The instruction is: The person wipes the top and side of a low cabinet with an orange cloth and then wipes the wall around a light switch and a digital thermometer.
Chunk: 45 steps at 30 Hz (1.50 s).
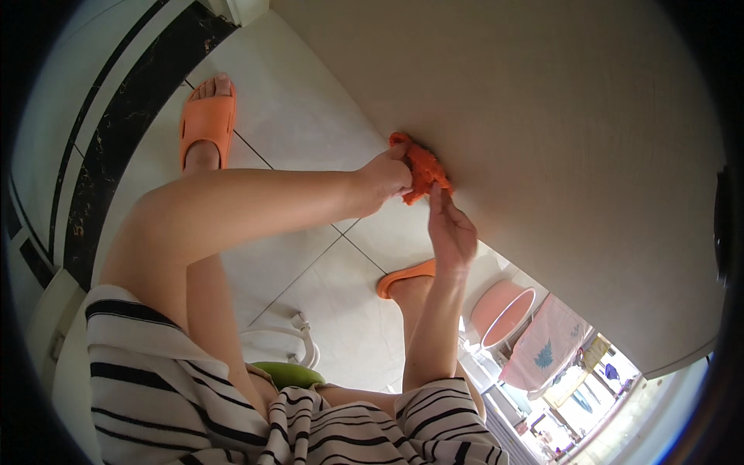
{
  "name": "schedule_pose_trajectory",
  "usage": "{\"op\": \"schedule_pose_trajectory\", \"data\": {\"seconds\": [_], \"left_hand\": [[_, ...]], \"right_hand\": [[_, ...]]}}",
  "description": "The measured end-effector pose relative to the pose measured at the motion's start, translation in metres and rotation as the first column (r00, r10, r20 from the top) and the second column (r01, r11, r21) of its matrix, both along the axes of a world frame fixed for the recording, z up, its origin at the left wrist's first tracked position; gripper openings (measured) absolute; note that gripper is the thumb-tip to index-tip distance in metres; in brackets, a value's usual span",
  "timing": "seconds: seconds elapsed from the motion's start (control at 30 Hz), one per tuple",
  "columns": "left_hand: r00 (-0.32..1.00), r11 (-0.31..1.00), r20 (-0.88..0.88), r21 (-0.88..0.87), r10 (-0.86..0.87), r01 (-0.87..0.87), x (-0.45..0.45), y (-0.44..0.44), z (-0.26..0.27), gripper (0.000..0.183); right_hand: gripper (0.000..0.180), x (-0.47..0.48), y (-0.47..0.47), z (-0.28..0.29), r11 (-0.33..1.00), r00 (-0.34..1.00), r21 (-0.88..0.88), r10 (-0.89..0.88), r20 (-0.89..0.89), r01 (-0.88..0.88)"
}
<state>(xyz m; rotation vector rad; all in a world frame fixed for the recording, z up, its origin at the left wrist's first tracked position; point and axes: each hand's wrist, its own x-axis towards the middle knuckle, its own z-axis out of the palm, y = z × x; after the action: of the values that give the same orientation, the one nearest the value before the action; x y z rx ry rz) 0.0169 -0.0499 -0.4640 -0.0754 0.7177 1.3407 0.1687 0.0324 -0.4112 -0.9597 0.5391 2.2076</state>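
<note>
A bright orange cloth (428, 167), bunched and fluffy like a towel, is held between both hands. My left hand (383, 177) grips its left side, with the thumb toward the top. From below, my right hand (453, 232) pinches the cloth's lower right corner between thumb and fingers. The cloth is beside the lower edge of a large beige door panel (552, 145). Whether it presses on the panel cannot be made out.
Pale floor tiles (302, 232) lie below, with orange slippers (208, 125) on my feet. Under me are a green seat (288, 375) and a white caster base (308, 343). A pink basin (503, 314) and a hanging pink cloth (546, 346) are beyond the door. A dark handle (721, 226) is far right.
</note>
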Motion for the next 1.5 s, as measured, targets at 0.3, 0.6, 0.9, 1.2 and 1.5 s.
{"op": "schedule_pose_trajectory", "data": {"seconds": [0.3,0.6,0.9,1.2,1.5], "left_hand": [[0.957,0.966,-0.207,-0.200,-0.204,0.162,0.017,0.022,0.075,0.060],[0.978,0.972,-0.152,-0.168,0.140,-0.165,0.061,0.028,-0.021,0.064],[0.938,0.946,-0.155,-0.046,0.310,-0.320,0.071,0.024,-0.083,0.085],[0.960,0.982,-0.226,-0.055,0.164,-0.181,0.096,0.031,-0.008,0.084],[0.994,0.995,-0.041,-0.019,0.097,-0.098,0.116,0.037,0.085,0.075]], "right_hand": [[0.065,0.030,0.019,0.064,0.990,0.980,0.121,0.093,-0.175,-0.072],[0.051,0.046,0.033,-0.050,0.987,0.988,0.042,0.153,0.017,-0.154],[0.045,0.039,0.022,-0.118,0.952,0.961,0.159,0.239,0.139,-0.260],[0.044,0.072,0.014,-0.032,0.983,0.992,0.139,0.112,0.061,-0.120],[0.072,0.096,0.013,0.065,0.937,0.993,0.337,0.109,-0.045,-0.088]]}}
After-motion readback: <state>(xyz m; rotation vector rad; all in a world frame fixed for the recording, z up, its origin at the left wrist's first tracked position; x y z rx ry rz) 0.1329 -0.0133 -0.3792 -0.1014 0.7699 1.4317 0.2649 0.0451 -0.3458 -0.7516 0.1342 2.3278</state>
